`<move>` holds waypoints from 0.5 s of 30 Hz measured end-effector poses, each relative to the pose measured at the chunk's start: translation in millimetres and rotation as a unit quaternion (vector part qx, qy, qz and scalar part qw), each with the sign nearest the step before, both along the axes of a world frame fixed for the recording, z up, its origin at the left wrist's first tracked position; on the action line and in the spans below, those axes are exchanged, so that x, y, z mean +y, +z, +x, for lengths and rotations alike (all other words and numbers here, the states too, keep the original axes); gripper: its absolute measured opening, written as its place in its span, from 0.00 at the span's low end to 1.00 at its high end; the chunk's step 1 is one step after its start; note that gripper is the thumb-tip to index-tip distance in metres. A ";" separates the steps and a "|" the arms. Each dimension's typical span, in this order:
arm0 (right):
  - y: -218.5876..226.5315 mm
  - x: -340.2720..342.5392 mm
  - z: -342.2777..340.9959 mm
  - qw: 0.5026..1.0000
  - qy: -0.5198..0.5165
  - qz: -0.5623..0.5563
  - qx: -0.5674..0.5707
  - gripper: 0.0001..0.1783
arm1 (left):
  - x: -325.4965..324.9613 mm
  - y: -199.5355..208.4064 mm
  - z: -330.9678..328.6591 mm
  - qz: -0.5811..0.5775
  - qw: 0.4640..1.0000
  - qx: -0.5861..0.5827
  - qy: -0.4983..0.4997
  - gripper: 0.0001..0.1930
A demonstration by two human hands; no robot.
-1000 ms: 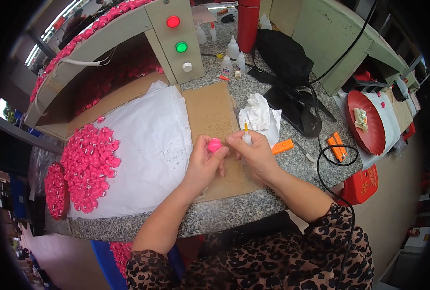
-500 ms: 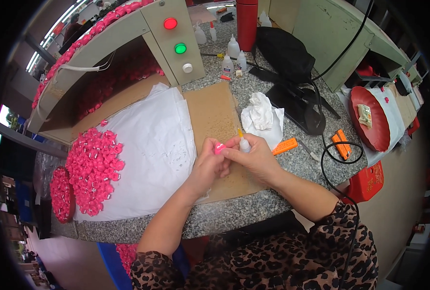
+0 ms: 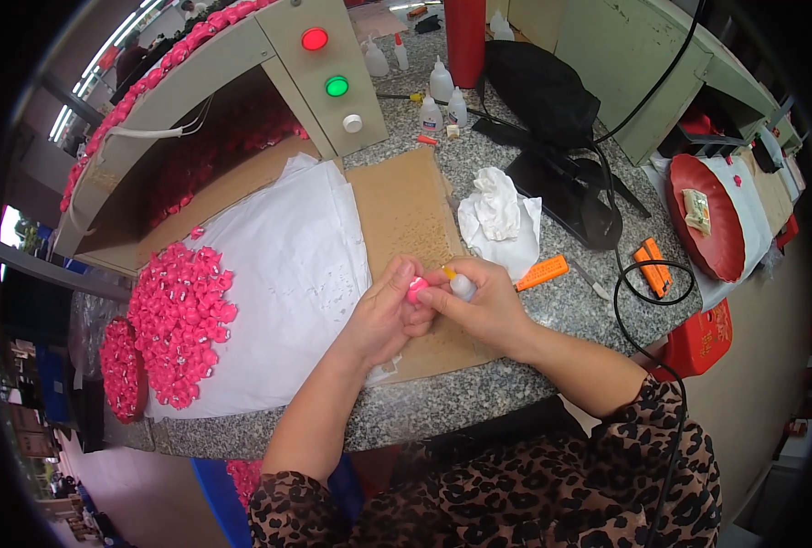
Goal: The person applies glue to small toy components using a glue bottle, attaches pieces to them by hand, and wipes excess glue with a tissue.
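Note:
Over the brown cardboard (image 3: 404,201), my left hand (image 3: 380,315) pinches a small glossy pink piece (image 3: 416,289) between thumb and fingers. My right hand (image 3: 488,306) is closed round a small white squeeze bottle (image 3: 463,288) with a yellow tip, and its thumb and forefinger also touch the pink piece. The bottle tilts, its tip near the left fingers. Whether the tip touches the piece I cannot tell. To the left, a heap of similar pink pieces (image 3: 182,320) lies on white paper sheets (image 3: 287,247).
A machine with red and green lights (image 3: 336,86) stands back left, pink pieces along its top. Beyond the cardboard are white bottles (image 3: 441,82), crumpled tissue (image 3: 497,205) and a black bag (image 3: 543,100). An orange cutter (image 3: 543,272), black cable (image 3: 618,301) and red tray (image 3: 703,233) are on the right.
The bottle has tipped further over in my right hand, its yellow tip swinging left. Both hands still hold the pink piece, which is turned slightly. The whole view has shifted a little.

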State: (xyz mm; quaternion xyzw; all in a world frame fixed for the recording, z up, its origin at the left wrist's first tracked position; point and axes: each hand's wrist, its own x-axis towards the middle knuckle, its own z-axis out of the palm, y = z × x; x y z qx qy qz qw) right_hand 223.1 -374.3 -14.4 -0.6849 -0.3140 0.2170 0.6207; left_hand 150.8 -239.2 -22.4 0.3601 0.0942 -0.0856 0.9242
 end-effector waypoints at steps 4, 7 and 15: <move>-2.3 1.3 -1.3 1.000 -0.023 0.004 -0.019 0.10 | -0.5 -2.1 -0.5 -0.016 1.000 -0.012 0.003 0.10; -5.9 0.8 -0.7 0.999 -0.031 -0.007 -0.019 0.12 | -3.3 1.6 0.1 -0.012 1.000 -0.014 0.005 0.10; 0.7 -1.7 9.1 0.999 -0.005 -0.021 0.033 0.13 | -2.9 1.4 1.9 0.011 1.000 0.015 0.026 0.07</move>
